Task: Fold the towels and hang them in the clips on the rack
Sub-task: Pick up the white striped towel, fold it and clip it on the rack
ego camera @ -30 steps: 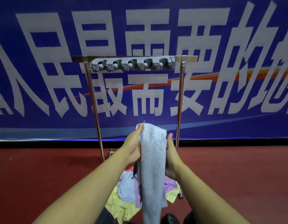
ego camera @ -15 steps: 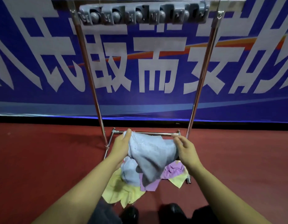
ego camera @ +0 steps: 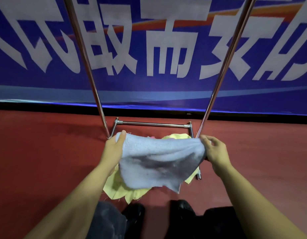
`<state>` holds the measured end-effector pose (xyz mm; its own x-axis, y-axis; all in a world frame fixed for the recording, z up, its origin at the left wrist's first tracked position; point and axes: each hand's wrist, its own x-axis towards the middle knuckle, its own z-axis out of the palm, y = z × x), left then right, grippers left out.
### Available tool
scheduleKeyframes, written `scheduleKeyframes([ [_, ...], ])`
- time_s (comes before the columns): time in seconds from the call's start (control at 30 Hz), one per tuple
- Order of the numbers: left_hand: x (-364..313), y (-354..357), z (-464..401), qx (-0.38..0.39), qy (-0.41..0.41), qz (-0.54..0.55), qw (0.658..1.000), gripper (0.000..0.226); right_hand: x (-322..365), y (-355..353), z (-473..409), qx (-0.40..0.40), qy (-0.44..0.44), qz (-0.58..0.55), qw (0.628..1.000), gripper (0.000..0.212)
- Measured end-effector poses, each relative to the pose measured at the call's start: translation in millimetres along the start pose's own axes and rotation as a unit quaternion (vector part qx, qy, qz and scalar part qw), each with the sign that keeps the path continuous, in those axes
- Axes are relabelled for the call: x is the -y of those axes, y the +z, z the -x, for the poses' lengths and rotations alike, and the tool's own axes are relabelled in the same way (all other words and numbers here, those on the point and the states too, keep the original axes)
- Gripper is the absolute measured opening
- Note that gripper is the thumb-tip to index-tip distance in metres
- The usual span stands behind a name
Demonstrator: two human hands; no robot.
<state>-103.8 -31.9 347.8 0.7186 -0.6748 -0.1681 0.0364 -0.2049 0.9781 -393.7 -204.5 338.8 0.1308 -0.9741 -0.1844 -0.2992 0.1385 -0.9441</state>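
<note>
Spreading the grey-blue towel (ego camera: 156, 163) by its top corners, left hand (ego camera: 113, 150) and right hand (ego camera: 216, 152) each pinching one, so folding it in half looks next, clips out of view.

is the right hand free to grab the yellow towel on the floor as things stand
Probably not yet. The right hand pinches one end of the blue towel, which is stretched across to the left hand and hangs over most of the yellow towel. It would have to let go first.

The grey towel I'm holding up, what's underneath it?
Under the grey towel a yellow towel shows on the red floor, with a pink scrap peeking behind. The pile's middle is covered.
</note>
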Motion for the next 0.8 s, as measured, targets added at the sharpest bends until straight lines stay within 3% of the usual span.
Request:
scheduleKeyframes([
  [0.2,-5,-7,-3,0.044,-0.104,0.191,0.975,0.028,4,-11,5,0.019,0.121,-0.145,0.982,0.019],
  [0.33,-12,-7,4,0.083,-0.085,0.194,0.974,0.02,1,-19,1,0.099,0.157,-0.204,0.961,0.019],
  [0.5,0,-10,0,0.043,0.022,0.044,0.998,0.016,-9,-22,-3,0.094,0.116,-0.122,0.981,0.014],
  [0.57,3,-15,-2,0.034,0.077,-0.04,0.996,0.017,-14,-24,-6,0.07,0.059,-0.012,0.996,0.012],
  [0.67,5,-20,-4,0.028,0.105,-0.092,0.99,0.016,-16,-23,-5,0.052,0.002,0.138,0.989,0.018],
  [0.73,6,-20,-5,0.023,0.1,-0.106,0.989,0.015,-15,-20,-3,0.051,0.006,0.11,0.993,0.017],
  [0.8,8,-20,-6,0.002,0.068,-0.087,0.994,0.009,-10,-16,0,0.055,0.049,-0.023,0.997,0.015],
])
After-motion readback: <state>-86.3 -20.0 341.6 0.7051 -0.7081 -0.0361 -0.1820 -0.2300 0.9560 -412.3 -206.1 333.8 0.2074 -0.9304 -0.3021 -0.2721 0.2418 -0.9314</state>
